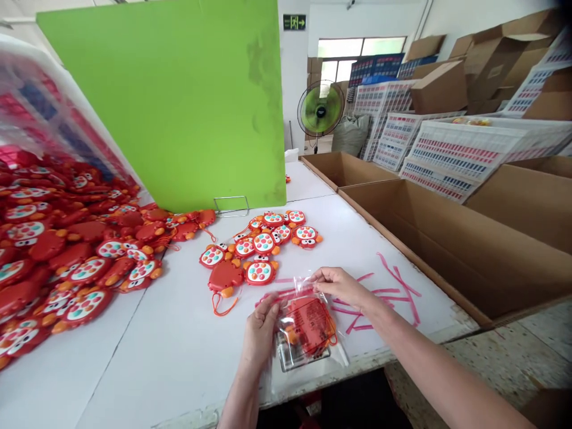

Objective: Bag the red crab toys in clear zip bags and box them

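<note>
In front of me at the table's near edge lies a clear plastic bag [338, 353]. Inside it is a red toy [308, 322] with orange parts and an orange cord. My left hand [260, 333] is closed on the bag's upper left edge, thumb on top. At the upper right edge, my right hand [336, 285] pinches the bag between thumb and fingers. A pink strip [290, 293] runs along the bag's top between both hands. Beneath the bag is a dark-framed flat object [292, 362], partly covered. Loose pink strips [388, 292] lie right of my right hand.
Several red turtle-like toys with coloured buttons [260, 271] lie beyond my hands. A large heap of them [84, 271] fills the left side. A green board [179, 107] stands behind. Open cardboard boxes [429, 238] line the table's right edge, with white crates [465, 146] beyond.
</note>
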Available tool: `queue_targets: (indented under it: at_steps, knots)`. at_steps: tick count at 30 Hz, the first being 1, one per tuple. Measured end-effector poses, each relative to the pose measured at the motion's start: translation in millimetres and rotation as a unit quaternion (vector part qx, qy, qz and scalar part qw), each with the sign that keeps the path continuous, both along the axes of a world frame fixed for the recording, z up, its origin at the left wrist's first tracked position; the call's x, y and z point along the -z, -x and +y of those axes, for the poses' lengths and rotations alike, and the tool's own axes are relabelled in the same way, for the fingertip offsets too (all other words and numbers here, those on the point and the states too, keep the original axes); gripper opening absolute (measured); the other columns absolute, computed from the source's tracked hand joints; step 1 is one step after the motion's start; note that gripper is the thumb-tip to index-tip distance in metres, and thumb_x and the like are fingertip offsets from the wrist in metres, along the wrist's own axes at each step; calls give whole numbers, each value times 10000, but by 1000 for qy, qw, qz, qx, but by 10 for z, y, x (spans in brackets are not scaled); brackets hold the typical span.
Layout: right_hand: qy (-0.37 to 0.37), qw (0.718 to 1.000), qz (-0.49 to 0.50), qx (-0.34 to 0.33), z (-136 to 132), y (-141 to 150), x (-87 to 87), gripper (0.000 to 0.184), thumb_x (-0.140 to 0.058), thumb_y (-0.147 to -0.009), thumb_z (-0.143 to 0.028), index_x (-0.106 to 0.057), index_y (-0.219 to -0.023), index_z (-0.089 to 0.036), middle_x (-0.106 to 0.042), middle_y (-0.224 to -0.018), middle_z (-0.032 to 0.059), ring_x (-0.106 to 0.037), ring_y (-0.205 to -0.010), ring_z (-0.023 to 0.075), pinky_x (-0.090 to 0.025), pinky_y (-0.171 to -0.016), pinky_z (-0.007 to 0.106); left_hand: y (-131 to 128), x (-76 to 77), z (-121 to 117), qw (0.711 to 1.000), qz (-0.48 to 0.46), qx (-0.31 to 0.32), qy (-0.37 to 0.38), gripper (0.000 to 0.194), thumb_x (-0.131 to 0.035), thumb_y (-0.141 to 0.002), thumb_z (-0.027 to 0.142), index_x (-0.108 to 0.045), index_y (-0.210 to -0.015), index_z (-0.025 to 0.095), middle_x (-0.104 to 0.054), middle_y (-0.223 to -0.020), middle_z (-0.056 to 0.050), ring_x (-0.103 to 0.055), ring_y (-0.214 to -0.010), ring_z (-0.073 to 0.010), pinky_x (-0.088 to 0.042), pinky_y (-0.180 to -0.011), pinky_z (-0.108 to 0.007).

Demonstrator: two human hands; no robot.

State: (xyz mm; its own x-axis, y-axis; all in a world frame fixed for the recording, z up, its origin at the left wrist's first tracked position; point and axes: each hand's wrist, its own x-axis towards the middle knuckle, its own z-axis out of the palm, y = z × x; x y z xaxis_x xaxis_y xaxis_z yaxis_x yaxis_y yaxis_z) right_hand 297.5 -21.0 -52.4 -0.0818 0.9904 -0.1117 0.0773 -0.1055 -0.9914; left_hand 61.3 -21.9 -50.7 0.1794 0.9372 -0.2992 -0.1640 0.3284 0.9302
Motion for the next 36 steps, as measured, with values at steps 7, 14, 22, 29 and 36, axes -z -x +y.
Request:
queue_targets:
  at_steps: [7, 14, 22, 29, 36]
  knots:
    - [27, 996, 87, 18, -100, -99, 46, 263, -736, -715, -328, -744, -924, -168, -715, -853, 43, -612, -759, 167, -451, -727, 284, 55, -18, -17, 998, -42, 50, 3, 418, -719, -762, 422, -687, -1090, 165, -728, -954, -77, -660, -766, -172, -516, -692, -263]
    - [11, 998, 68, -2, -84, -102, 43, 121, -663, -710, -270, -703, -758, -167, -672, -732, 25, -588, -701, 162, -445, -674, 274, 51, -66, -31, 997, -73, 9, -1, 126, -644, -705, 268, -584, -661, 167, -579, -655, 26, -518, -587, -100, -410, -529, -184]
    - [7, 998, -7, -65, -116, 68, -70, 391, -534, -902, -543, -602, -825, -166, -612, -751, 12, -489, -605, 129, -376, -556, 245, -16, -176, -57, 997, -78, -17, -11, 498, -628, -780, 557, -378, -547, 194, -521, -589, 15, -565, -654, -153, -484, -595, -246]
    - [-77, 981, -117, 138, -215, -423, -215, 344, -562, -903, -486, -601, -745, -182, -555, -646, -11, -509, -575, 145, -392, -531, 254, -53, -68, -79, 999, 29, -20, -20, 439, -631, -797, 598, -610, -880, 167, -692, -877, -65, -659, -783, -193, -542, -657, -282]
    - [-338, 801, -158, 468, -307, -579, -464, 269, -492, -968, -377, -560, -1191, -243, -623, -1138, 79, -633, -960, 230, -510, -857, 408, -86, -38, -135, 964, 227, 40, -134, 355, -549, -868, 536, -651, -898, 198, -679, -770, -53, -637, -689, -193, -520, -624, -284]
